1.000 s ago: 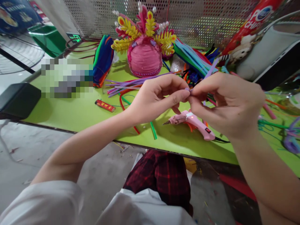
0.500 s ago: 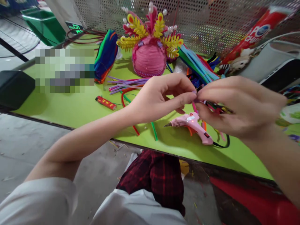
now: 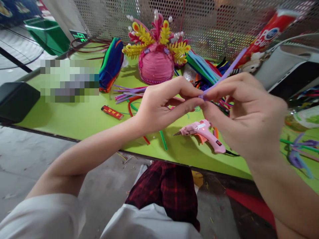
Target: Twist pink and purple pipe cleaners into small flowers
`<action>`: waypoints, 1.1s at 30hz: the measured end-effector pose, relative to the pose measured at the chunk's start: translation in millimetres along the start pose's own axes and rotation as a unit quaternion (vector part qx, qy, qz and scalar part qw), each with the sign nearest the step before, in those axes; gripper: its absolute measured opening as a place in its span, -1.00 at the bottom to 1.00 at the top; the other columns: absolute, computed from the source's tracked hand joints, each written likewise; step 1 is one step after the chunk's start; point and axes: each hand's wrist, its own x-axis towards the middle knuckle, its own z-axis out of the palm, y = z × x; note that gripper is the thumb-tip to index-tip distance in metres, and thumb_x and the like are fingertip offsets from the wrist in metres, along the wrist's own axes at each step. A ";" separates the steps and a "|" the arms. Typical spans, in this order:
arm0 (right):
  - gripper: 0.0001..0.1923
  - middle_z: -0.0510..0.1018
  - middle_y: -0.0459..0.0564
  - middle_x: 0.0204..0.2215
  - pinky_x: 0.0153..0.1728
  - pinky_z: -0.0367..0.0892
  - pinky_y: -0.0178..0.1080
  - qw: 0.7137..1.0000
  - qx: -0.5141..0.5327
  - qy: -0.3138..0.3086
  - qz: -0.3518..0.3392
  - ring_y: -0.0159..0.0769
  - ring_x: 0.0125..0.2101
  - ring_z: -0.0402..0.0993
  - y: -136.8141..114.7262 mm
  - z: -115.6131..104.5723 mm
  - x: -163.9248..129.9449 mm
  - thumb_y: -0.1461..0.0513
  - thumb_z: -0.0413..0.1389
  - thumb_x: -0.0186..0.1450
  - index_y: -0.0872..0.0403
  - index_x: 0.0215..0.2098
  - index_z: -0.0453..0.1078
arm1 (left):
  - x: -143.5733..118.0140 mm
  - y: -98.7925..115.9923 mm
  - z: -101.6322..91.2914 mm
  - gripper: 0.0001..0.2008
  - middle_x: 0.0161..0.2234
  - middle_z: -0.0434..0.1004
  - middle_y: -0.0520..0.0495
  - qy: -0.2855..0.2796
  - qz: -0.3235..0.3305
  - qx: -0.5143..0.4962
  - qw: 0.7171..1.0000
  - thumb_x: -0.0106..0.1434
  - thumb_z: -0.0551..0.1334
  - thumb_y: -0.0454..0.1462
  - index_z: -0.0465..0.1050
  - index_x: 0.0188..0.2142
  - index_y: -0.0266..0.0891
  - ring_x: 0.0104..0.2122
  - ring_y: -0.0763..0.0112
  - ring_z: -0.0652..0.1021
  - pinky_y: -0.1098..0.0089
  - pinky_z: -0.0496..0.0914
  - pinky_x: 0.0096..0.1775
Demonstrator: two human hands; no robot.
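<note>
A purple pipe cleaner (image 3: 229,71) slants up to the right from between my two hands. My left hand (image 3: 166,103) pinches its lower end between thumb and fingertips. Right beside those fingertips, my right hand (image 3: 246,113) pinches the same stem with thumb and forefinger. A pink glue gun (image 3: 203,132) lies on the table below my hands, its nozzle pointing left. Purple and pink pipe cleaners (image 3: 127,94) lie behind my left wrist, partly hidden by it. Red and green pipe cleaners (image 3: 163,141) stick out from under my left hand.
A pink headpiece (image 3: 156,64) with yellow fronds stands at the back. Bundles of blue-green pipe cleaners (image 3: 111,64) and light-blue ones (image 3: 203,68) flank it. A red lighter (image 3: 112,112) lies at left, a black box (image 3: 18,101) farther left. A red chip canister (image 3: 270,38) leans at right.
The purple pipe cleaner now shows at length, rising past my right hand. My right hand has shifted slightly left and turned, its fingers less blurred. My left hand keeps its pinch.
</note>
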 end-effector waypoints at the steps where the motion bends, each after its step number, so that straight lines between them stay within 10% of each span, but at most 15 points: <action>1: -0.85 0.56 -0.04 -0.25 -0.13 0.48 -0.04 1.000 0.001 0.008 -0.001 -0.17 -0.17 0.54 0.1 1.8 0.0 0.31 0.23 0.34 -0.11 -0.23 0.52 | 0.6 1.0 0.6 -0.84 -0.25 0.68 0.04 -0.002 -0.014 -0.005 1.000 0.36 0.35 -0.11 0.57 -0.18 -0.13 -0.33 0.48 0.71 0.51 0.69 -0.35; 8: -0.82 0.66 -0.10 -0.29 -0.18 0.41 -0.02 0.934 -0.218 0.048 -0.279 -0.19 -0.25 0.59 24.2 -6.1 0.7 0.29 0.31 0.23 -0.05 -0.21 0.50 | 15.1 10.7 -7.2 -0.69 -0.44 0.65 0.08 -0.092 -0.147 -0.106 0.979 0.35 0.34 -0.02 0.52 -0.29 -0.23 -0.46 0.45 0.70 0.48 0.66 -0.47; 11: -0.83 0.67 -0.19 -0.34 -0.29 0.46 -0.13 0.907 -0.179 -0.030 -0.379 -0.33 -0.37 0.58 33.0 -17.5 17.4 0.33 0.28 0.23 -0.09 -0.28 0.50 | 20.3 7.7 -13.8 -0.67 -0.48 0.63 0.09 -0.137 -0.192 -0.148 0.961 0.33 0.35 0.00 0.53 -0.31 -0.23 -0.50 0.48 0.69 0.52 0.63 -0.50; 17: -0.92 0.61 -0.21 -0.43 -0.09 0.55 -0.07 0.913 -0.085 -0.325 -0.230 -0.29 -0.34 0.57 34.1 -22.4 47.7 0.12 0.31 0.27 -0.18 -0.39 0.55 | 21.6 -2.0 -19.7 -0.65 -0.48 0.64 0.05 -0.179 -0.241 -0.192 0.935 0.35 0.34 0.01 0.57 -0.32 -0.25 -0.47 0.43 0.70 0.46 0.66 -0.47; 22: -0.87 0.64 -0.10 -0.33 -0.12 0.44 -0.04 0.959 -0.115 -0.070 -0.251 -0.19 -0.23 0.57 40.3 -5.9 23.5 0.27 0.30 0.26 -0.13 -0.26 0.60 | 22.7 -5.1 -19.9 -0.69 -0.41 0.67 0.03 -0.141 -0.221 -0.157 0.952 0.33 0.37 -0.02 0.62 -0.23 -0.25 -0.44 0.46 0.69 0.47 0.67 -0.46; 25: -0.91 0.58 -0.02 -0.33 -0.23 0.39 -0.09 0.992 -0.023 0.046 -0.112 -0.23 -0.29 0.50 35.6 2.4 10.2 0.25 0.24 0.34 -0.07 -0.25 0.60 | 22.6 -6.5 -18.2 -0.72 -0.39 0.67 0.05 -0.133 -0.185 -0.109 0.968 0.36 0.35 -0.05 0.64 -0.18 -0.23 -0.45 0.46 0.68 0.47 0.66 -0.46; 33: -0.84 0.53 -0.17 -0.50 -0.53 0.24 -0.35 0.959 0.212 -0.076 0.174 -0.47 -0.52 0.35 28.4 16.3 18.3 0.14 0.38 0.26 0.01 -0.38 0.55 | 14.6 -6.6 -12.5 -0.78 -0.21 0.72 -0.02 -0.086 -0.064 0.034 0.994 0.43 0.25 -0.16 0.65 -0.10 -0.18 -0.32 0.42 0.69 0.46 0.65 -0.33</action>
